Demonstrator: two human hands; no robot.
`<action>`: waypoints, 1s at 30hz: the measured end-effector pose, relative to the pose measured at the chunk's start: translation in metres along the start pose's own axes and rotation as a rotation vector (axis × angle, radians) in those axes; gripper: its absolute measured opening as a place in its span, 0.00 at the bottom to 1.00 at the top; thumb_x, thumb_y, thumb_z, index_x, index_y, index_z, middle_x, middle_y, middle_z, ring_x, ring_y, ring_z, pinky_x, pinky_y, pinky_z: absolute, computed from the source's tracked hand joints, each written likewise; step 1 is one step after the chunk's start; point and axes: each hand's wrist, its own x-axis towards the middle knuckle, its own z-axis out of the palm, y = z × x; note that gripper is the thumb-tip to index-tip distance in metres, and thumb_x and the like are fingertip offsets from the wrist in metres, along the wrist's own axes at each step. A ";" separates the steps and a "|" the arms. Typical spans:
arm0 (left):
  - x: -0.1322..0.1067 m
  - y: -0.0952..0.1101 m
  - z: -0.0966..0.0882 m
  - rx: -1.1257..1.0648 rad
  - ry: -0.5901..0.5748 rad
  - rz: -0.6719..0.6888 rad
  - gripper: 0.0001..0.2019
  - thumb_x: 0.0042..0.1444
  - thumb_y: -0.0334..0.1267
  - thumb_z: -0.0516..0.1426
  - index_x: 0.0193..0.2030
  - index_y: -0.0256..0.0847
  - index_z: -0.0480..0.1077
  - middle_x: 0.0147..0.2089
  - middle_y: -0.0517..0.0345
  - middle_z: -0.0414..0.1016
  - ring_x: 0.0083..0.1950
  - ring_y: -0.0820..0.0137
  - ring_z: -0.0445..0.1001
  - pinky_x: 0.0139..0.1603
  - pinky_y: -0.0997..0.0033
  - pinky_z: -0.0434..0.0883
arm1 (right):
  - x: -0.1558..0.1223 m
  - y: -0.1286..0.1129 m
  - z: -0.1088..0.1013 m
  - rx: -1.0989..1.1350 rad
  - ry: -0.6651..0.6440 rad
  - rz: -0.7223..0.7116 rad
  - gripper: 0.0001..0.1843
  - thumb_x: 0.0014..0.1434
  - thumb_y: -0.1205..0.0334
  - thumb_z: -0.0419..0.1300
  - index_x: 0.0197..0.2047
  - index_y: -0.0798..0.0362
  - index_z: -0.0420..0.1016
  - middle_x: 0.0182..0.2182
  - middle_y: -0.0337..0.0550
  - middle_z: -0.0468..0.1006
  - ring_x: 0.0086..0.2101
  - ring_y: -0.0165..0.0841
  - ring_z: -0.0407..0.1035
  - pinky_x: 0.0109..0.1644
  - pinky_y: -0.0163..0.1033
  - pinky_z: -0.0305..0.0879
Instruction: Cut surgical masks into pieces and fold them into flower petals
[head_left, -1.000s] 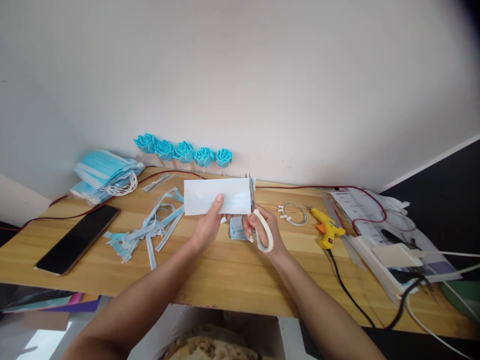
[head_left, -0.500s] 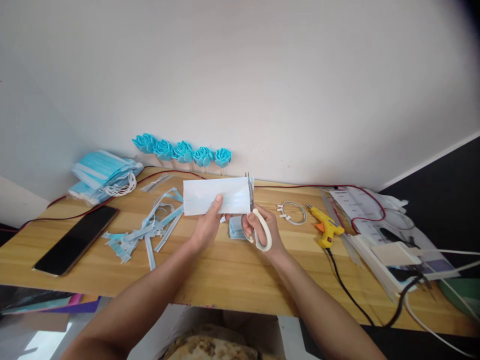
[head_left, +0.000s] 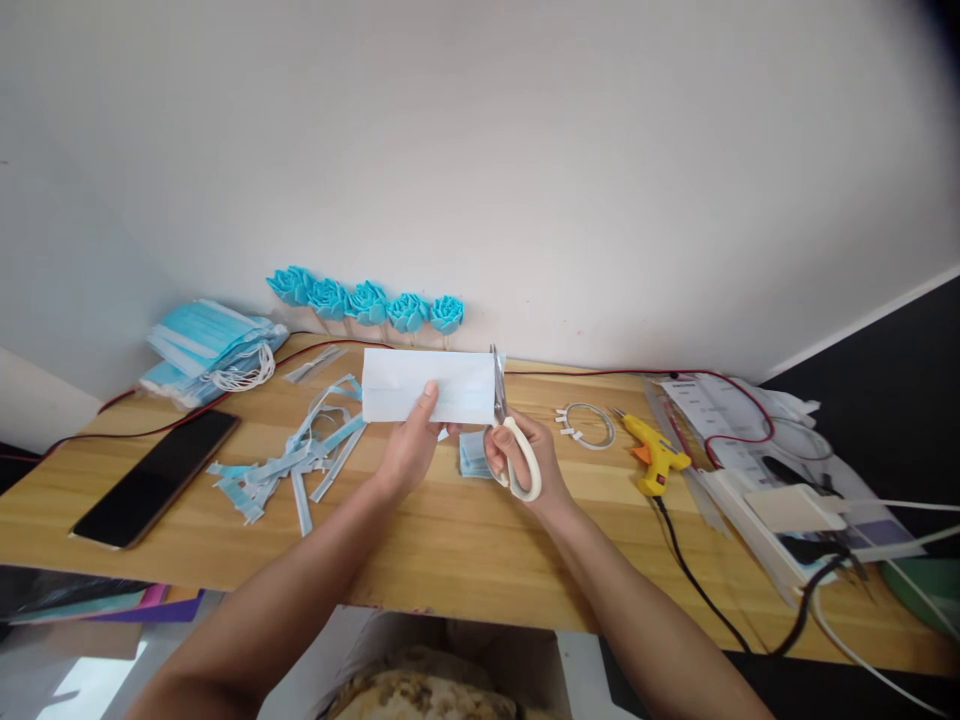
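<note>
My left hand (head_left: 411, 440) grips a pale face mask (head_left: 397, 385) by its lower edge, thumb on the front. The mask is held up flat above the desk. My right hand (head_left: 536, 455) has its fingers through the white handles of a pair of scissors (head_left: 525, 470). The blades point away from me and lie across the mask's right end, where a narrow strip sticks out past them. Below the mask, a small folded blue piece (head_left: 474, 456) rests on the desk, partly hidden by my right hand. Left of my hands lies a loose heap of blue cut strips (head_left: 292, 465).
Several blue flowers on sticks (head_left: 367, 302) lean on the wall. Packed masks (head_left: 206, 345) and a phone (head_left: 154, 480) lie left. On the right are a wire ring (head_left: 589, 427), a yellow glue gun (head_left: 654, 452), a power strip (head_left: 757, 530) and cables.
The mask has tilted slightly, and its left end is a little higher. My left hand has shifted slightly up and left with it. The scissors stay at the right end.
</note>
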 end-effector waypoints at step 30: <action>0.015 0.016 -0.011 -0.027 0.076 -0.054 0.36 0.44 0.34 0.68 0.61 0.47 0.65 0.50 0.57 0.76 0.49 0.66 0.74 0.47 0.68 0.72 | 0.001 0.011 0.000 -0.079 -0.150 0.199 0.32 0.52 0.42 0.65 0.53 0.56 0.75 0.20 0.34 0.69 0.16 0.22 0.58 0.16 0.29 0.53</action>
